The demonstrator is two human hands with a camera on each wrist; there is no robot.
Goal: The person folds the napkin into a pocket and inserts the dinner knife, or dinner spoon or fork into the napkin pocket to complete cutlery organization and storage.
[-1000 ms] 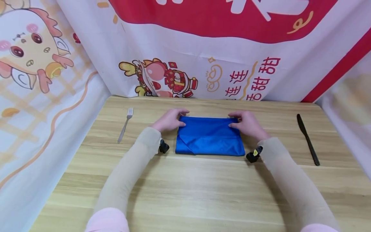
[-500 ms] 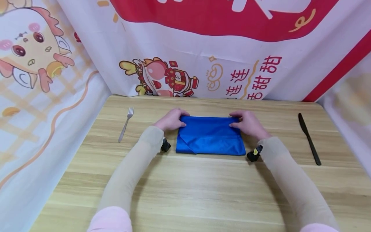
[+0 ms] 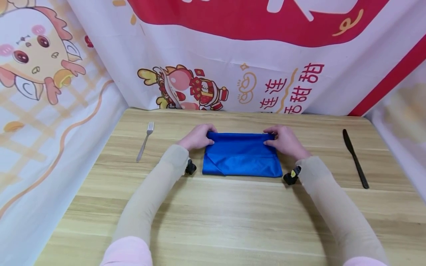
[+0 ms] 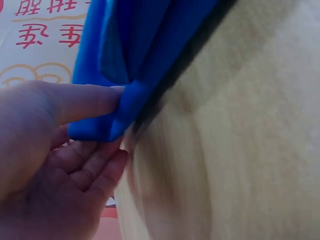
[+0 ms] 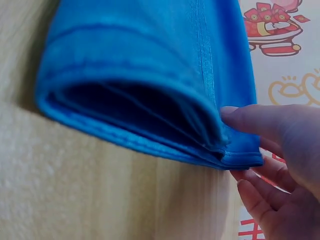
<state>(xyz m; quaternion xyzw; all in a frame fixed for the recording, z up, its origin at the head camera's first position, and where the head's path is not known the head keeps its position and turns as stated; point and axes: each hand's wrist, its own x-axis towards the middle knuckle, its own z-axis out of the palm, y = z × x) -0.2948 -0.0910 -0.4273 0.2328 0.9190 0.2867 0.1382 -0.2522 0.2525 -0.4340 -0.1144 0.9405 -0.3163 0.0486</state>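
A blue cloth (image 3: 243, 155), folded into a flat rectangle, lies on the wooden table in the head view. At its far left corner my left hand (image 3: 199, 137) pinches the edge, thumb on top and fingers beneath. My right hand (image 3: 287, 141) grips the far right corner in the same way. The left wrist view shows the thumb pressing the blue cloth (image 4: 135, 55) with the other fingers under it. In the right wrist view the side of the cloth (image 5: 135, 100) shows several layers with a hollow loop at the fold.
A fork (image 3: 145, 142) lies to the left on the table (image 3: 233, 221), and a black knife (image 3: 355, 159) to the right. Printed white curtains (image 3: 199, 48) hang behind the table and along its sides. A small black wrist camera (image 3: 291, 176) sits under the right wrist.
The far edge of the cloth has risen slightly between the two hands, and its upper part now looks darker and slightly curved. Both hands keep their hold and have barely moved.
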